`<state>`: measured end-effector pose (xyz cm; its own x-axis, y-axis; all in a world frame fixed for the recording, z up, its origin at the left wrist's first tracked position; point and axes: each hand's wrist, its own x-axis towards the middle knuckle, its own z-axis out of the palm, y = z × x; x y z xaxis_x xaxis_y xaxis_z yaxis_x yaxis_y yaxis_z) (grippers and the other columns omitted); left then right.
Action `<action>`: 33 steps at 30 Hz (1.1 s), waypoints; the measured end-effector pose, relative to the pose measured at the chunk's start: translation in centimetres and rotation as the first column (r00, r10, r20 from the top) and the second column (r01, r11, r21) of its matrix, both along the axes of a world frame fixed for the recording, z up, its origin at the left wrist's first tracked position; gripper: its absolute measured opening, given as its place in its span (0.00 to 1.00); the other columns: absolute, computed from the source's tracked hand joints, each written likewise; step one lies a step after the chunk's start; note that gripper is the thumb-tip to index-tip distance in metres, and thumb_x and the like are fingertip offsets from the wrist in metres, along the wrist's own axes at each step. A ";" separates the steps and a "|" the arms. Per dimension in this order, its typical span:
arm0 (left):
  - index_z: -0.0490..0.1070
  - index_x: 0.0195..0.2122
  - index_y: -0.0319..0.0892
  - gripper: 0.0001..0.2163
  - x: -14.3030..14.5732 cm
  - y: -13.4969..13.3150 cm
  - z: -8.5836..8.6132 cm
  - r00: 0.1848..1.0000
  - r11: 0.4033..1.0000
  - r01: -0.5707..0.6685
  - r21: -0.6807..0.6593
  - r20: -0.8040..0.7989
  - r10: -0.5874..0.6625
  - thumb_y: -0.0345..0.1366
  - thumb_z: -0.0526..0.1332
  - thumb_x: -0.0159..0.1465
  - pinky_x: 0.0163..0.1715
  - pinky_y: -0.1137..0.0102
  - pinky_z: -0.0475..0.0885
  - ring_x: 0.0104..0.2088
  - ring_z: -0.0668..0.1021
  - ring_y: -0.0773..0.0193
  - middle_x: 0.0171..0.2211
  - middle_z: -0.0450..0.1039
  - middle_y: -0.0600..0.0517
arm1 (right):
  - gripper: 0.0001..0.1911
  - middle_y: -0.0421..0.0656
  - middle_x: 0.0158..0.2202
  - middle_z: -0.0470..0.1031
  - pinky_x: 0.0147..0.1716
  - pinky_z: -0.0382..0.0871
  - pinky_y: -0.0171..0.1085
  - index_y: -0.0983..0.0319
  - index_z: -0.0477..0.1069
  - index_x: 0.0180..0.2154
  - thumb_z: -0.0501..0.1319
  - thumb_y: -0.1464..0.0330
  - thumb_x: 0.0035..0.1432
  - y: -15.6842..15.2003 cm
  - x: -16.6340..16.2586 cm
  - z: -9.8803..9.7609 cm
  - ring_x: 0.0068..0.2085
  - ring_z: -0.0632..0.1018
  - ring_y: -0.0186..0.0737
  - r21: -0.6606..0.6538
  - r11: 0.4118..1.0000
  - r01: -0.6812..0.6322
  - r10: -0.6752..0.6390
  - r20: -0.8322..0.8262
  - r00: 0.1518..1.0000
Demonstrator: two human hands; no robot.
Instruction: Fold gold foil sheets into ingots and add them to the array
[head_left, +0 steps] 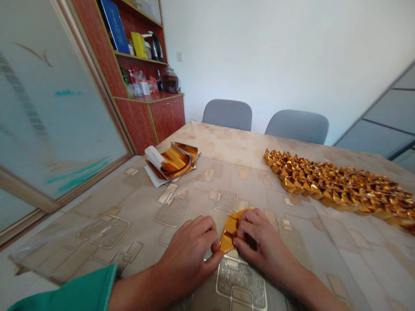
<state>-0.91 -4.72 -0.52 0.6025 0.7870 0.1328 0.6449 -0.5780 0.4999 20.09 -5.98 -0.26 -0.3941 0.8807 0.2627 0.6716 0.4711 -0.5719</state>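
A partly folded sheet of gold foil paper (229, 228) is held just above or on the patterned tablecloth (201, 198), between my two hands. My left hand (194, 246) pinches its lower left corner between thumb and forefinger. On the other side, my right hand (256, 235) has its fingers curled over the paper's right edge, covering part of it. To the far left lies a stack of gold foil sheets (177, 160), curled over with white backing showing. Rows of folded gold foil pieces (337, 185) are packed together on the right of the table.
Two grey chairs (227, 113) stand behind the table's far edge. At the back left is a red-brown cabinet (165, 114) with shelves holding a glass jar (170, 80), a kettle (156, 46) and bottles. A frosted glass door (55, 95) is on the left.
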 end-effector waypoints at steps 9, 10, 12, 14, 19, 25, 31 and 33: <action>0.69 0.30 0.42 0.03 -0.5 -0.1 -0.4 0.998 0.986 0.044 0.161 -0.052 -0.036 0.29 0.60 0.62 0.34 0.66 0.65 0.35 0.70 0.60 0.33 0.70 0.52 | 0.10 0.41 0.33 0.68 0.38 0.60 0.41 0.61 0.65 0.27 0.60 0.77 0.59 0.0 -0.3 -0.4 0.38 0.67 0.43 0.066 0.998 0.005 -0.011 0.099 0.995; 0.68 0.31 0.42 0.03 -0.5 -0.2 -0.4 0.998 0.984 0.048 0.172 -0.057 -0.038 0.29 0.60 0.62 0.34 0.66 0.65 0.34 0.70 0.60 0.33 0.70 0.52 | 0.10 0.42 0.33 0.68 0.38 0.61 0.42 0.61 0.65 0.27 0.60 0.77 0.60 0.0 -0.3 -0.5 0.38 0.67 0.43 0.069 0.998 0.005 -0.013 0.112 0.994; 0.68 0.32 0.42 0.03 -0.5 -0.2 -0.3 0.997 0.977 0.066 0.203 -0.058 -0.055 0.30 0.59 0.64 0.33 0.66 0.66 0.34 0.71 0.60 0.33 0.71 0.52 | 0.10 0.42 0.33 0.68 0.38 0.61 0.42 0.61 0.66 0.27 0.60 0.76 0.60 0.1 -0.4 -0.5 0.39 0.67 0.43 0.072 0.997 0.009 -0.018 0.138 0.990; 0.70 0.35 0.43 0.04 -0.6 -0.2 -0.1 0.991 0.957 0.131 0.259 -0.064 -0.118 0.31 0.57 0.67 0.35 0.67 0.67 0.35 0.72 0.60 0.35 0.72 0.51 | 0.09 0.43 0.33 0.69 0.38 0.61 0.42 0.61 0.66 0.27 0.61 0.76 0.59 0.2 -0.4 -0.6 0.39 0.68 0.44 0.074 0.997 0.016 -0.028 0.160 0.987; 0.69 0.50 0.42 0.10 -0.8 -0.8 0.0 0.942 0.863 0.334 0.379 -0.160 -0.294 0.31 0.54 0.69 0.39 0.64 0.70 0.38 0.74 0.59 0.41 0.76 0.48 | 0.10 0.43 0.33 0.69 0.37 0.62 0.42 0.61 0.66 0.26 0.62 0.76 0.58 0.2 -0.6 -0.6 0.38 0.68 0.45 0.093 0.995 0.026 -0.045 0.200 0.979; 0.69 0.51 0.41 0.11 -1.2 -1.4 -0.5 0.935 0.874 0.344 0.344 -0.209 -0.286 0.35 0.56 0.69 0.42 0.61 0.70 0.39 0.75 0.56 0.41 0.76 0.46 | 0.10 0.44 0.33 0.69 0.38 0.62 0.43 0.61 0.66 0.26 0.63 0.75 0.57 0.2 -0.6 -0.6 0.38 0.68 0.45 0.091 0.995 0.032 -0.052 0.219 0.974; 0.70 0.51 0.41 0.12 -1.4 -1.6 -0.3 0.940 0.891 0.334 0.308 -0.177 -0.292 0.38 0.58 0.68 0.43 0.61 0.71 0.40 0.75 0.56 0.43 0.76 0.45 | 0.11 0.43 0.33 0.68 0.38 0.62 0.42 0.61 0.65 0.26 0.63 0.76 0.58 0.3 -0.6 -0.7 0.38 0.68 0.44 0.089 0.995 0.039 -0.055 0.186 0.981; 0.70 0.52 0.42 0.14 -1.7 -1.7 -0.1 0.940 0.898 0.333 0.287 -0.169 -0.295 0.38 0.59 0.67 0.44 0.60 0.71 0.41 0.75 0.55 0.45 0.77 0.45 | 0.11 0.42 0.33 0.69 0.39 0.62 0.42 0.61 0.64 0.27 0.64 0.76 0.57 0.2 -0.6 -0.6 0.38 0.68 0.44 0.084 0.996 0.039 -0.054 0.179 0.982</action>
